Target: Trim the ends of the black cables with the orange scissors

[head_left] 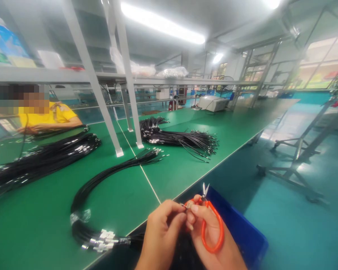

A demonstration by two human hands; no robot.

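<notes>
My left hand is closed in a pinch near the table's front edge. The small thing between its thumb and forefinger is too hidden to name; a thin pale end shows at the fingertips. Close against it, my right hand holds scissors with orange handles, their blades slightly apart and pointing up. Its thumb and fingers also meet at the left fingertips. A curved bundle of black cables, tied with clear wrap, lies on the green table. White connectors sit on its near end, and dark cables run on behind my left hand.
Thick black cable bundles lie at the left and farther back. White shelf posts rise from the table. A blue bin is below right, beside a wheeled metal stand. A person in yellow sits across the table.
</notes>
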